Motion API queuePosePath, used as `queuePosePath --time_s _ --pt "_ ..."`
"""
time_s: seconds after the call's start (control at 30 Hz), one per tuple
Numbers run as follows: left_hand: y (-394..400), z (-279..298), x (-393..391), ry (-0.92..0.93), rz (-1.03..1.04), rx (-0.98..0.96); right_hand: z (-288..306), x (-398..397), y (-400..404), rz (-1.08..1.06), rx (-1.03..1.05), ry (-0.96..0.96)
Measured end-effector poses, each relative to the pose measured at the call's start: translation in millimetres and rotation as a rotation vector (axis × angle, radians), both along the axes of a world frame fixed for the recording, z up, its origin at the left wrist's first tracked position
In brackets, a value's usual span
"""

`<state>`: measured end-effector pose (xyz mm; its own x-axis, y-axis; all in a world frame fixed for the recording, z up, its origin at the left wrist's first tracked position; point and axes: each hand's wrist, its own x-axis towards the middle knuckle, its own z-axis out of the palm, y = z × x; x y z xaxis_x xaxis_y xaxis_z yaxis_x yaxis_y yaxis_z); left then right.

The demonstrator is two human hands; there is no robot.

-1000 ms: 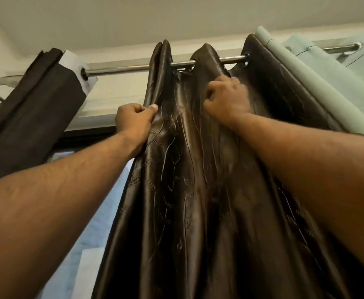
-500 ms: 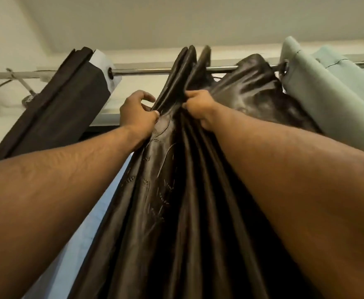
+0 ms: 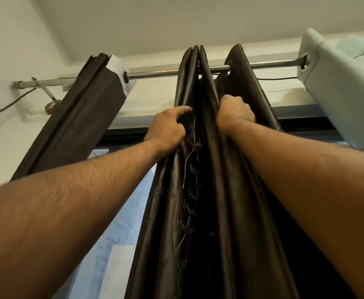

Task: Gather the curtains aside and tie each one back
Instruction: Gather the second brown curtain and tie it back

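Curtain (image 3: 198,190) folds bunched on rod (image 3: 155,72); left hand (image 3: 168,128) pinches them, right hand (image 3: 233,114) grips; pale curtain (image 3: 338,93) at two o'clock.

Three curtains (image 3: 198,169) on one rod (image 3: 155,72); two hands (image 3: 166,128).

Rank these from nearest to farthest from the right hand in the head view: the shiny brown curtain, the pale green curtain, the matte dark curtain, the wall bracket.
1. shiny brown curtain, gripped by the right hand
2. pale green curtain, to its right
3. matte dark curtain, far left
4. wall bracket, beyond it
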<state>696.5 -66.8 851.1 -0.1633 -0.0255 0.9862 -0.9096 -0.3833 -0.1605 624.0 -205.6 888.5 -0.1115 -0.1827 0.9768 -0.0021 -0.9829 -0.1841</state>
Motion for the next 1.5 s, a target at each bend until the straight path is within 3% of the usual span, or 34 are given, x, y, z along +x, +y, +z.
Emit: queuePosePath --time_s 0.1,0.23,0.27,0.33,0.4,0.47,0.5,0.63,0.77,0.87,1.0,1.07,1.2,1.27,1.37,1.5 --pt "-14 -1 -5 0.049 0.028 -0.036 -1 -11 -13 0.0 0.0 -0.002" --pt "-30 5 -20 0.076 0.017 -0.176 -6 -15 -1 0.824 -0.163 0.402" --pt "-32 7 -23 0.096 -0.014 -0.214 -5 -20 -3 0.912 -0.173 0.41" --pt "-32 11 -28 0.121 -0.037 -0.253 0 -30 -13 0.789 -0.176 0.169" --pt "-32 15 -29 0.122 -0.021 -0.25 11 -36 -34 0.365 -0.209 -0.153" --pt "-33 21 -28 0.118 0.028 -0.255 13 -44 -54 0.057 -0.2 -0.284" --pt "-33 24 -29 0.118 0.05 -0.263 15 -45 -63 0.018 -0.149 -0.284" --pt "-34 28 -31 0.13 0.068 -0.281 32 -34 -78 0.501 0.132 -0.06" --pt "-25 28 -27 0.146 0.002 -0.287 43 -19 -81 0.637 0.216 -0.152" --pt "-18 29 -27 0.17 -0.003 -0.223 53 -2 -37 0.764 0.102 -0.196" --pt "7 27 -27 0.225 0.155 -0.28 41 38 59 0.967 -0.219 0.175" --pt "28 20 -19 0.226 0.216 -0.305 33 57 87 0.985 -0.242 0.131" --pt "56 11 -2 0.209 0.116 -0.235 36 65 92 1.16 -0.167 0.049" --pt "60 7 1 0.188 0.065 -0.189 37 62 88 1.12 -0.141 0.057" --pt "55 -1 2 0.162 -0.005 -0.137 33 59 76 0.86 -0.139 0.078" --pt "43 -7 9 0.104 -0.085 -0.228 22 44 55 0.695 -0.123 -0.109"
